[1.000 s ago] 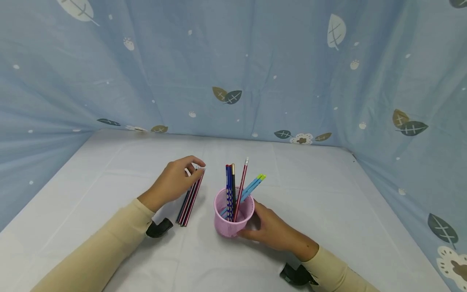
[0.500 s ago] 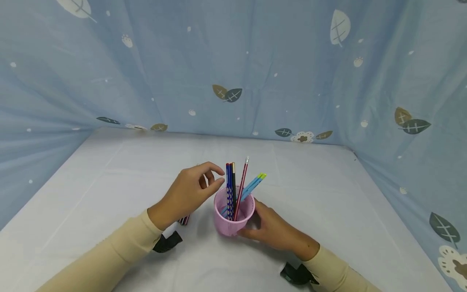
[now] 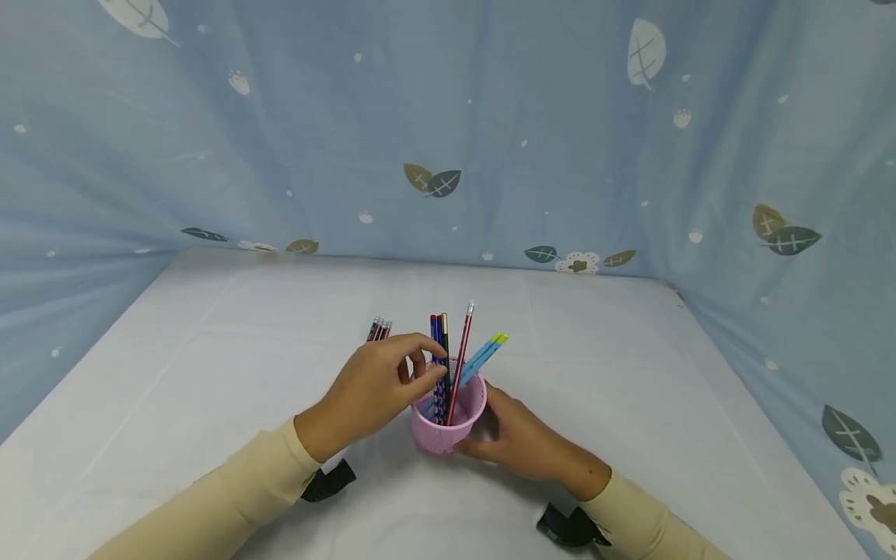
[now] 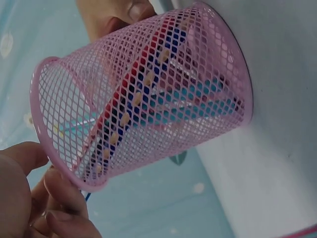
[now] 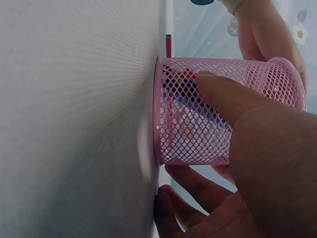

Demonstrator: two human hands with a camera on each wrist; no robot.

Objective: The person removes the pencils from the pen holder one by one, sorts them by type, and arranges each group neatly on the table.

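Observation:
A pink mesh pencil cup [image 3: 435,442] stands upright on the white tabletop, holding several pencils that lean different ways. Among them are blue patterned pencils [image 3: 437,404], a red one [image 3: 460,358] with an eraser end and light blue ones [image 3: 483,358] with yellow-green tips. My right hand [image 3: 525,439] grips the cup from the right; in the right wrist view its thumb [image 5: 223,94] lies against the mesh. My left hand [image 3: 378,381] is at the cup's rim, thumb and index finger slightly apart, overlapping the blue pencils. The left wrist view shows its fingers [image 4: 64,188] right at the rim.
More pencils [image 3: 379,329] lie on the white-covered table [image 3: 280,311] left of the cup, partly hidden behind my left hand. A blue leaf-patterned curtain [image 3: 315,117] rises behind and at the sides. Black straps [image 3: 570,527] hang at both wrists.
My left hand has moved right, from the pencils lying on the table to the pencils in the cup, and a little nearer me. My right hand has stayed on the cup.

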